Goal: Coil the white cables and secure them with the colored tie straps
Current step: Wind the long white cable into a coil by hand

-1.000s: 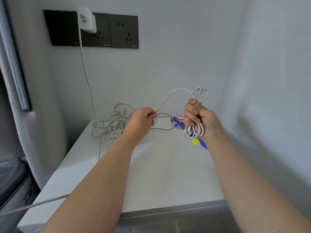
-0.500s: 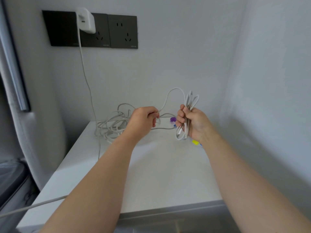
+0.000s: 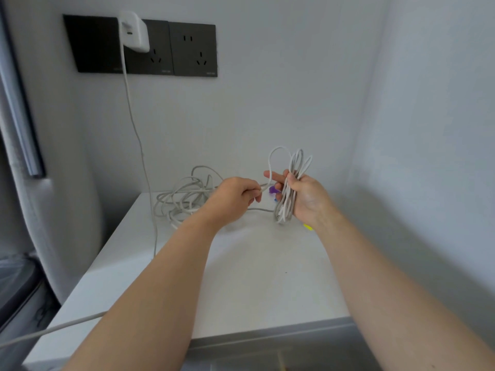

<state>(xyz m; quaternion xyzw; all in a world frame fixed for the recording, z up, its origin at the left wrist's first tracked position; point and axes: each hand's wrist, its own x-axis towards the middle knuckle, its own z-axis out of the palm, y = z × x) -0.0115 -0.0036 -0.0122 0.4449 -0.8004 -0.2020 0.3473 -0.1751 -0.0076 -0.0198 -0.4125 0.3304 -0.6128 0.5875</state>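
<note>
**One head-worn view, looking forward and down**

The single wide-angle camera sits at head height, facing a corner of white walls over a white tabletop (image 3: 262,277). Both forearms reach in from the bottom edge; the wall sockets (image 3: 171,48) sit upper left.

purple strap (image 3: 272,189) mostly behind fingers, yellow strap (image 3: 308,226) behind right wrist, both forearms cropped

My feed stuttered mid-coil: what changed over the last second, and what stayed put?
The right hand turned palm-up and opened its fingers around the coiled cable, no longer a closed fist. The left hand moved in close, bringing the free strand to the coil, so the loop between them is shorter. Unchanged: the loose cable pile, the tie straps on the table, the charger plugged in.
</note>
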